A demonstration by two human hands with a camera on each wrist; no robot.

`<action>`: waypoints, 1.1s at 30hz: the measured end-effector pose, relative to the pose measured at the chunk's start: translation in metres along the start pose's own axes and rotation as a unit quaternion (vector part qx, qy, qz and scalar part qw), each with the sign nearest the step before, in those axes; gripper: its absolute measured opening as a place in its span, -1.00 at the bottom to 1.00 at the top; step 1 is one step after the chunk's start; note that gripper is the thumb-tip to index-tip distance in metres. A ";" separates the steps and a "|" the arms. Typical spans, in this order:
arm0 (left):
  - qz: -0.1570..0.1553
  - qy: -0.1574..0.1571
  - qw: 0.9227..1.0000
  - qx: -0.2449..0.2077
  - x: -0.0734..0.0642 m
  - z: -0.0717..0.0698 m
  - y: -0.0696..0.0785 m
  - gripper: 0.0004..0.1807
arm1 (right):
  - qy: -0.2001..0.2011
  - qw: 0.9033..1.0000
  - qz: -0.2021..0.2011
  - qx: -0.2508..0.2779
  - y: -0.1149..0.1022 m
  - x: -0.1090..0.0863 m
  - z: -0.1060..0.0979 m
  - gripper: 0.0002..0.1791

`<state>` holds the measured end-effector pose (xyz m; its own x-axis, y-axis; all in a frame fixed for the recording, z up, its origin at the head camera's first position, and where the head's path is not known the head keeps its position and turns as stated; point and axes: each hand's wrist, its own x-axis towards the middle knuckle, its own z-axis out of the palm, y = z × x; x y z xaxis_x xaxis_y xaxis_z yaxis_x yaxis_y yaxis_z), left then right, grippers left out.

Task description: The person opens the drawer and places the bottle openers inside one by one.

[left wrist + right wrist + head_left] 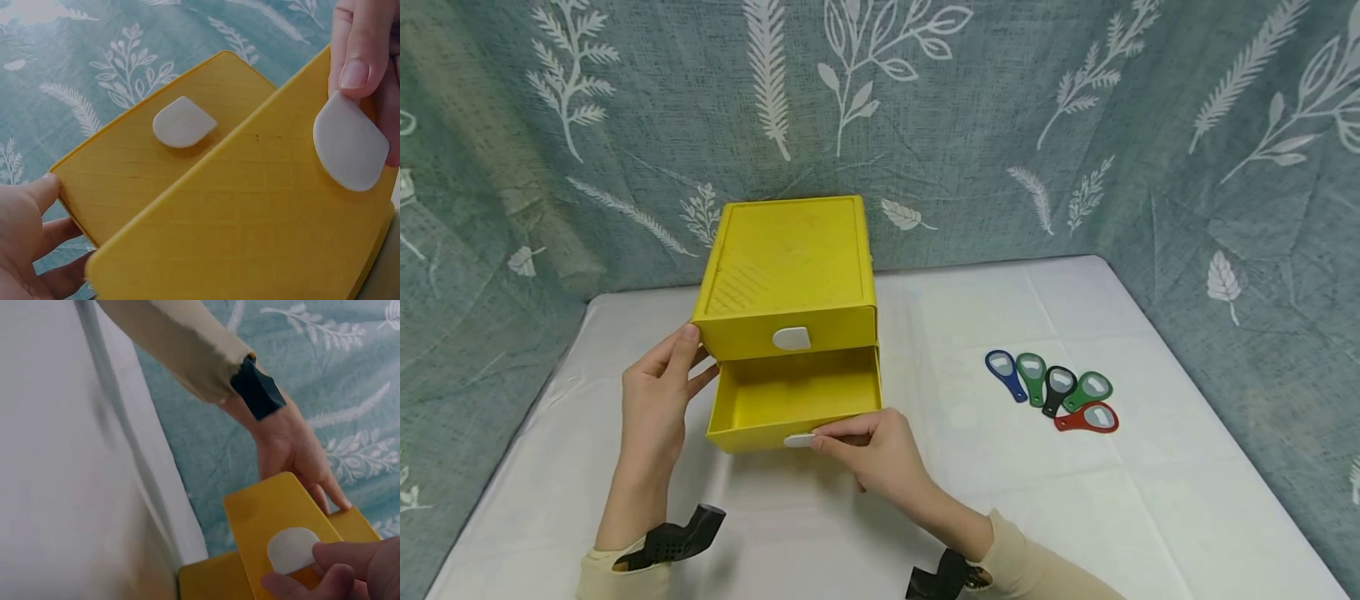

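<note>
A yellow two-drawer box stands on the white table. Its upper drawer is closed and has a white knob. The lower drawer is pulled partway out, so its yellow floor shows. My right hand pinches the lower drawer's white knob between thumb and fingers. At the box's left side, my left hand touches the front corner with extended fingers; the left wrist view shows its thumb at the edge of the upper drawer front.
On the right lie several small bottle openers: a blue one, two green ones, a black one and a red one. A leaf-patterned curtain hangs behind the white table.
</note>
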<state>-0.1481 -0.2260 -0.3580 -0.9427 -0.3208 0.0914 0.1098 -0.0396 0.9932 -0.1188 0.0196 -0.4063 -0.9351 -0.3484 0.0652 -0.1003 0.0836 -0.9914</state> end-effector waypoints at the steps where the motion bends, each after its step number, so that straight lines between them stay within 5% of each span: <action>1: -0.006 0.003 1.000 0.001 0.000 0.001 -0.001 -0.48 | 0.001 1.000 -0.001 0.002 0.000 -0.002 0.001 -0.90; 10: -0.027 0.043 0.999 -0.010 -0.003 0.007 -0.003 -0.50 | 0.003 1.000 -0.018 -0.003 0.001 -0.014 0.003 -0.91; 33: -0.019 0.061 0.997 -0.032 -0.005 0.013 -0.005 -0.52 | -0.081 0.995 0.005 0.053 0.001 -0.018 -0.017 -0.83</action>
<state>-0.1477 -0.2117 -0.3621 -0.9014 -0.4311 0.0398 0.0982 -0.1141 0.9886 -0.1082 0.0415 -0.4061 -0.8676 -0.4953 0.0438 -0.0456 -0.0084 -0.9989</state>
